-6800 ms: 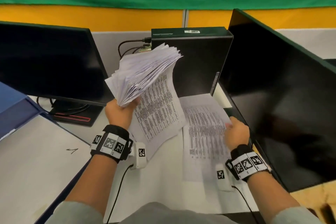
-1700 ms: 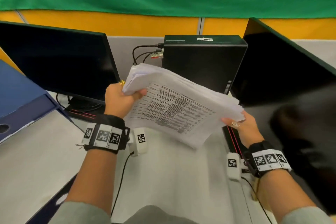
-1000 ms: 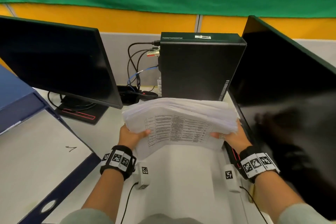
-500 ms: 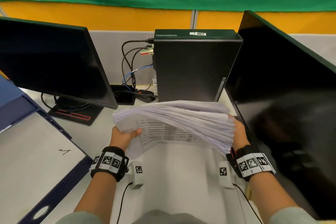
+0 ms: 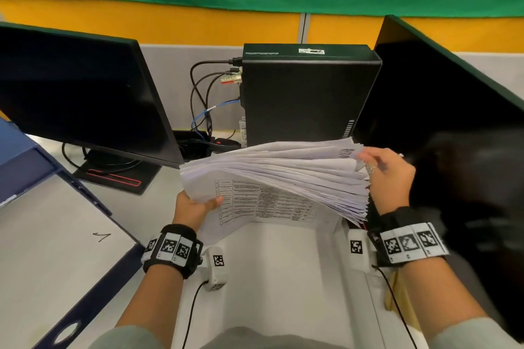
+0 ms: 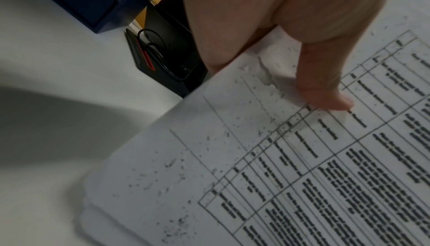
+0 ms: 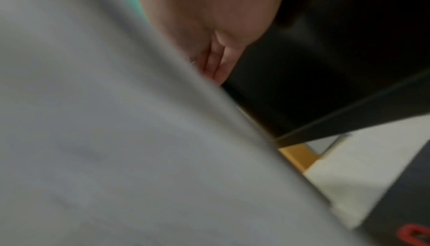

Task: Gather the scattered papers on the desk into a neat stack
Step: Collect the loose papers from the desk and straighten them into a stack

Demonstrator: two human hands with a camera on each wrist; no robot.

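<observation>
Desk (image 5: 283, 278) white; partition (image 5: 198, 25) yellow

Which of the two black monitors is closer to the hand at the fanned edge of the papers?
The right black monitor, beside the right hand.

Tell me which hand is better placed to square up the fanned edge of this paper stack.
Right. The right hand lies against the splayed sheet ends of the paper stack, so it can likely tap them flush. The left hand grips the opposite corner and steadies it.

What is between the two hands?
The stack of papers, held between the left hand and right hand, in the head view.
</observation>
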